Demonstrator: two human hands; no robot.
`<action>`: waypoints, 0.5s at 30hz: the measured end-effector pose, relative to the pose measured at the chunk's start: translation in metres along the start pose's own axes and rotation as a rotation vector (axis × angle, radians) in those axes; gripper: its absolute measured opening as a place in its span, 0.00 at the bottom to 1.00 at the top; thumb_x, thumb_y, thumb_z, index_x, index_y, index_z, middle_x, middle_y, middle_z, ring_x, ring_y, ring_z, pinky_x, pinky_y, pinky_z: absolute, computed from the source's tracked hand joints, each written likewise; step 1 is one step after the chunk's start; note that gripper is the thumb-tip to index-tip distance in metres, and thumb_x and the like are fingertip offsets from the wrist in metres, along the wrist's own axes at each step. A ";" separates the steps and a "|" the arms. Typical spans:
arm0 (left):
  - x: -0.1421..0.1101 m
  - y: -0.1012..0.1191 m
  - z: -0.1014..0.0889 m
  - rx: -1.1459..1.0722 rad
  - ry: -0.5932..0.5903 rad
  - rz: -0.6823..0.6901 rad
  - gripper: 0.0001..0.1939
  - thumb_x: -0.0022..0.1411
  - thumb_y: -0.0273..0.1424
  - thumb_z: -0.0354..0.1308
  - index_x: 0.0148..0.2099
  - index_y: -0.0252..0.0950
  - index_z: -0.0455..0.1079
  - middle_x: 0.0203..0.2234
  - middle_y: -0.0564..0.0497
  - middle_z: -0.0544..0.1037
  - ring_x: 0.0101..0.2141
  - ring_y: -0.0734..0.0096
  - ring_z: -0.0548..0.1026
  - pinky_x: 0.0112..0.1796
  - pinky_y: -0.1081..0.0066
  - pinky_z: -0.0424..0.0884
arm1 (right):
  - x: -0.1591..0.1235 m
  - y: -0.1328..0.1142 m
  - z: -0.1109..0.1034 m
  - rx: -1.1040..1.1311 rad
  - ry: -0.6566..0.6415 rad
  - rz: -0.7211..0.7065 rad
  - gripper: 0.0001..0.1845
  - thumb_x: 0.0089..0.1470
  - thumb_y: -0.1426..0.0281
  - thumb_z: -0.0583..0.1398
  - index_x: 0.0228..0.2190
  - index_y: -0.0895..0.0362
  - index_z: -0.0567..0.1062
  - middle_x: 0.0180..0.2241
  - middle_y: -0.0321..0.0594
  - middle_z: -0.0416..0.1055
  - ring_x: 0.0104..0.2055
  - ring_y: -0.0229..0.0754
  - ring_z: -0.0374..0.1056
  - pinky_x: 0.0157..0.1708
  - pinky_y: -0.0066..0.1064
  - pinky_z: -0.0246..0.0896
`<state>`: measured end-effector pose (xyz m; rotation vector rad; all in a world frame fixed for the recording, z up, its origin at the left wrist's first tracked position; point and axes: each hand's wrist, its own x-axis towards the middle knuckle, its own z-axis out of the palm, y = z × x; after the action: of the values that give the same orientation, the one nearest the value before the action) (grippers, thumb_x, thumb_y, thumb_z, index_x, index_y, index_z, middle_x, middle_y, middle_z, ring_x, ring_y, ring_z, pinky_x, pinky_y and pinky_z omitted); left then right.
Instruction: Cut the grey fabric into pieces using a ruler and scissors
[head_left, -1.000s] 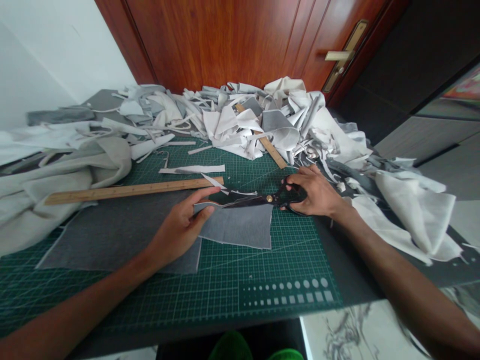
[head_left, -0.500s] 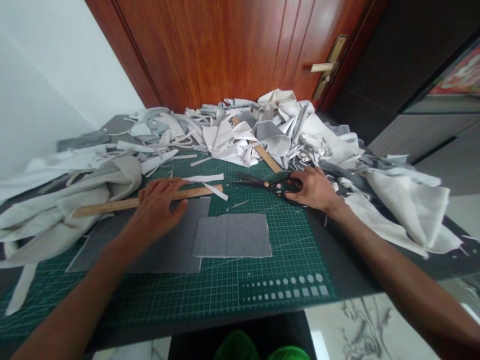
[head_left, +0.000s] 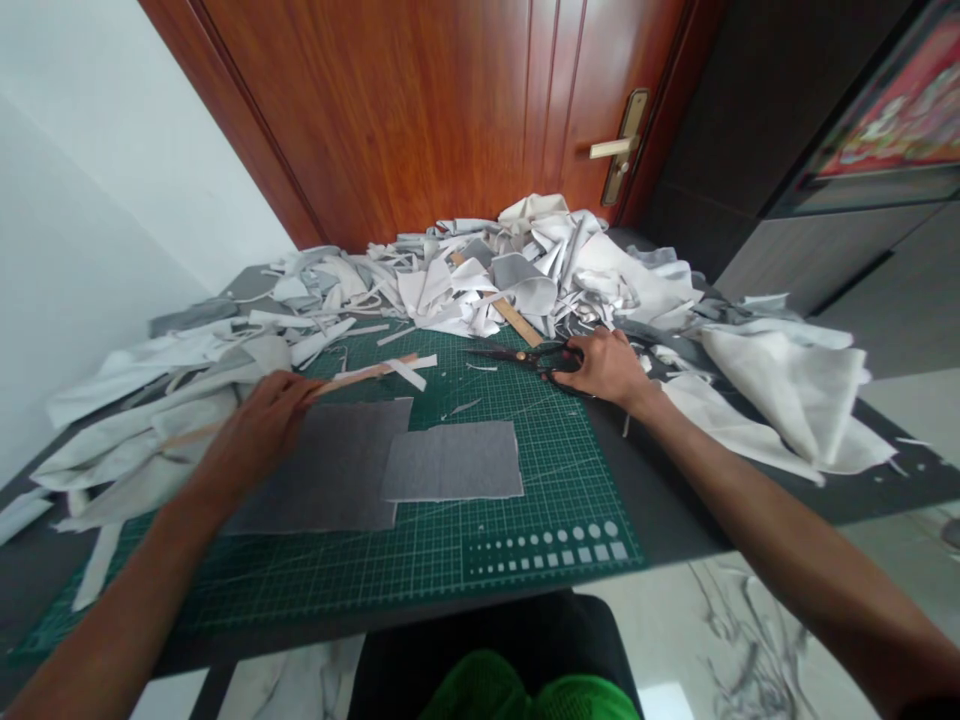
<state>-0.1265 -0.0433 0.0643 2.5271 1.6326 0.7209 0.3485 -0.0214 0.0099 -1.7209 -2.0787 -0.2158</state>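
Grips the wooden ruler [head_left: 349,384] in the curled fingers of the left hand [head_left: 259,435], with the right end sticking out past the fingertips and white strips [head_left: 406,375] lying at that end. Holds the black scissors [head_left: 523,356] by the handles, fingers of the right hand [head_left: 609,368] closed around them, blades pointing left over the green cutting mat [head_left: 555,450]. Nearer the body, shows the small gray cloth [head_left: 454,462] apart from all fingers, overlapping the large dark gray cloth [head_left: 345,465]. Beyond, shows heaped scraps [head_left: 465,285] before the wooden door [head_left: 420,110].
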 end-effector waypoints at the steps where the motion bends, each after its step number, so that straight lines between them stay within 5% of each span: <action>1: 0.000 -0.001 -0.003 0.018 0.014 0.000 0.20 0.71 0.43 0.46 0.56 0.46 0.73 0.42 0.54 0.75 0.51 0.55 0.72 0.50 0.58 0.64 | 0.000 0.001 0.000 -0.016 0.004 0.011 0.21 0.48 0.48 0.64 0.30 0.54 0.78 0.26 0.45 0.74 0.39 0.56 0.70 0.45 0.48 0.60; 8: -0.010 -0.019 -0.027 0.195 -0.013 0.002 0.22 0.66 0.47 0.48 0.54 0.47 0.76 0.32 0.54 0.74 0.42 0.60 0.73 0.31 0.63 0.58 | 0.000 0.004 -0.003 -0.075 -0.035 0.069 0.21 0.50 0.50 0.63 0.32 0.55 0.79 0.29 0.48 0.76 0.40 0.57 0.71 0.46 0.51 0.59; 12: -0.025 0.010 -0.036 0.266 0.076 -0.034 0.22 0.68 0.44 0.46 0.56 0.48 0.75 0.37 0.49 0.75 0.45 0.50 0.72 0.35 0.59 0.67 | 0.002 0.005 -0.003 -0.098 -0.054 0.161 0.25 0.51 0.47 0.62 0.35 0.56 0.79 0.33 0.49 0.78 0.45 0.59 0.71 0.48 0.50 0.59; 15: -0.033 0.048 -0.018 0.194 -0.081 0.125 0.23 0.73 0.36 0.42 0.60 0.41 0.72 0.41 0.45 0.74 0.43 0.54 0.72 0.43 0.54 0.73 | 0.002 0.006 -0.003 -0.149 -0.060 0.256 0.27 0.52 0.46 0.61 0.37 0.57 0.79 0.36 0.50 0.79 0.47 0.59 0.71 0.50 0.49 0.59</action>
<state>-0.1041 -0.0969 0.0827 2.7722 1.6031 0.4821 0.3548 -0.0193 0.0123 -2.0846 -1.8995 -0.2489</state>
